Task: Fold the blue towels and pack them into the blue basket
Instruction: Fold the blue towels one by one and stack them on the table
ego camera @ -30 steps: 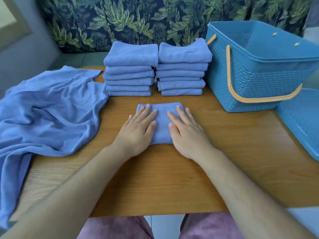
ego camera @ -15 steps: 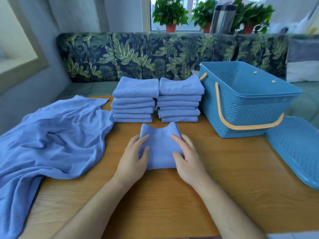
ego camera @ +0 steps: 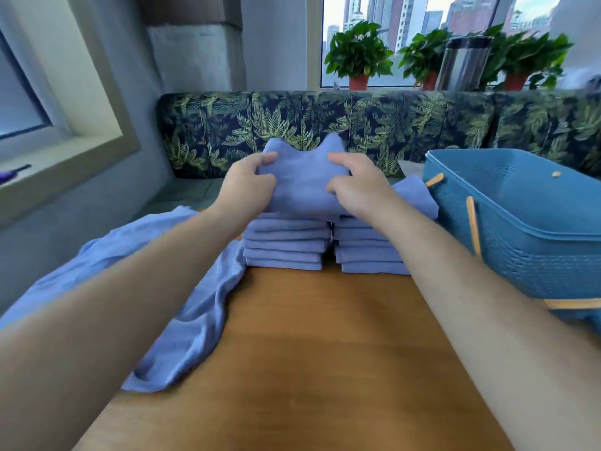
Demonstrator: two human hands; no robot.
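Observation:
I hold a folded blue towel in the air with both hands, just above two stacks of folded blue towels. My left hand grips its left edge and my right hand grips its right edge. The left stack and the right stack stand side by side at the far edge of the wooden table. The blue basket with tan handles stands at the right, its inside hidden from here. An unfolded blue towel lies spread on the table's left side.
A leaf-patterned sofa back runs behind the table. Potted plants and a metal flask stand on the window sill above it. A grey wall with a window recess is at the left.
Both hands went from pressing the folded towel flat on the table to gripping its sides, then lifted it up and away from me to above the two stacks.

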